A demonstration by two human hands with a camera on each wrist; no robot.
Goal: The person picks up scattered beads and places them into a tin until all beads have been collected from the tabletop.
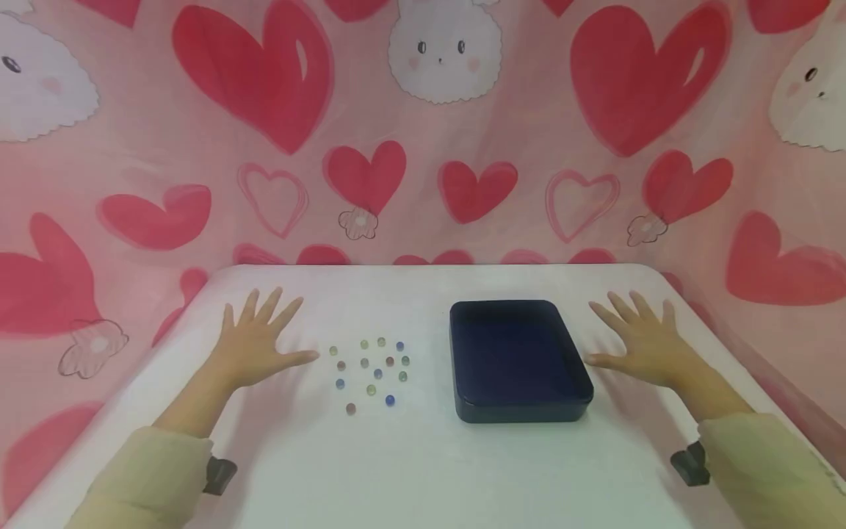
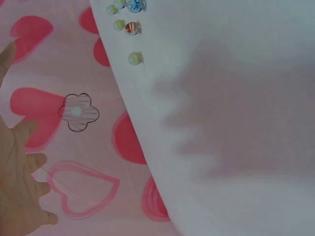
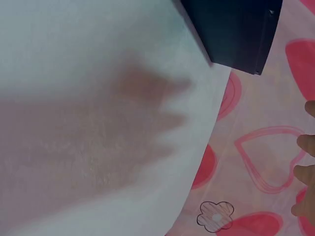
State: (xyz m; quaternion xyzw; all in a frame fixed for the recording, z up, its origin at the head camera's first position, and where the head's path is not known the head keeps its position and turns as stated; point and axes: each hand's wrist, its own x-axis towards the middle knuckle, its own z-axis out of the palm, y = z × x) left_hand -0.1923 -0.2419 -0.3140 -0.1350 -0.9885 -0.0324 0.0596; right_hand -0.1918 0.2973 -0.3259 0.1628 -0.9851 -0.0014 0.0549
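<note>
Several small glass marbles (image 1: 378, 373), in blue, yellow, green and reddish tones, lie scattered on the white table left of centre. To their left my left hand (image 1: 254, 349) hovers with fingers spread, holding nothing. A dark blue square tray (image 1: 522, 413) with low walls stands right of the marbles. Beyond its right side my right hand (image 1: 637, 345) is spread in the same way, its thumb near the tray's wall. In the left wrist view a blue-patterned marble (image 2: 135, 5) shows near the top edge. The right wrist view catches a corner of the tray (image 3: 231, 34).
The white table (image 1: 423, 470) has rounded far corners. Behind it and along both sides hangs a pink cloth (image 1: 423, 125) printed with hearts and rabbits. Dark straps (image 1: 219, 475) sit at both wrists. Each hand casts a shadow on the tabletop.
</note>
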